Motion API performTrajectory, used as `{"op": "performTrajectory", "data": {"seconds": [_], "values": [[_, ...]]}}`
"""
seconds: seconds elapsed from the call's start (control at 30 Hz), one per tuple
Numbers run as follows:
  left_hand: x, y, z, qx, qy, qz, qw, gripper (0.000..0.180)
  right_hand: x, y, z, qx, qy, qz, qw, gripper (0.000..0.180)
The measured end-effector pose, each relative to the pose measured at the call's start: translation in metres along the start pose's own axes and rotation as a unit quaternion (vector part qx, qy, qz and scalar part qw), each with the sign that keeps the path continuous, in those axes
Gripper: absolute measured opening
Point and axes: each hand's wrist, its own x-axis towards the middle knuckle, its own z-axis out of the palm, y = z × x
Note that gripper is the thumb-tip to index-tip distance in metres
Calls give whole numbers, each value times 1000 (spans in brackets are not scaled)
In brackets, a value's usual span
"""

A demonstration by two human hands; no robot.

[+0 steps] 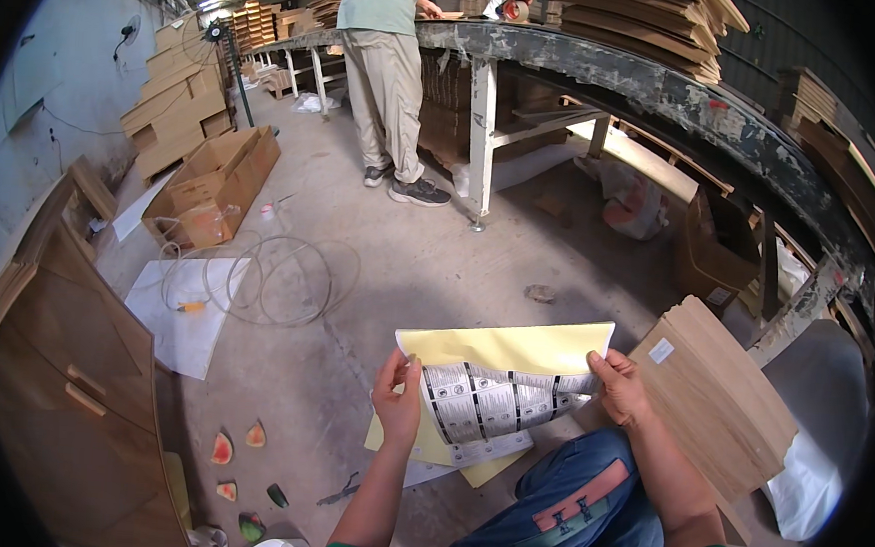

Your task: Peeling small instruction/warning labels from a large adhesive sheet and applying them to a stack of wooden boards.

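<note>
A sheet of printed labels (495, 402), with yellow backing folded over along its top, is stretched between my two hands above the floor. My left hand (397, 396) pinches its left edge near the upper corner. At the opposite edge, my right hand (619, 387) grips it between thumb and fingers. Beneath it, more yellow-backed and printed paper (494, 468) lies on the concrete, partly hidden by the held sheet. My bent knee in blue jeans (584, 498) is just below the sheet, to the right.
Wood-grain panels (715, 401) are stacked at right; dark brown panels (71, 361) stand at left. Watermelon pieces (222, 448) and a coiled clear hose (277, 284) lie on the floor. Farther off are an open cardboard box (212, 185), a person (384, 90) and a long worn workbench (620, 74).
</note>
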Motion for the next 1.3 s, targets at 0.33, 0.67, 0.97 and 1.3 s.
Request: {"op": "performTrajectory", "data": {"seconds": [0.33,0.67,0.97,1.3], "values": [[3,1,-21,84,0,50,995,22,0,5,3,41,5,66,997,19],[4,0,-27,-10,-28,-73,997,24,-3,8,2,39,-17,88,995,18],[0,-9,-32,-55,-81,-115,989,37,-5,18,-4,44,-33,109,993,22],[29,31,-25,-3,-177,-107,978,19,13,6,-1,76,8,123,990,18]]}}
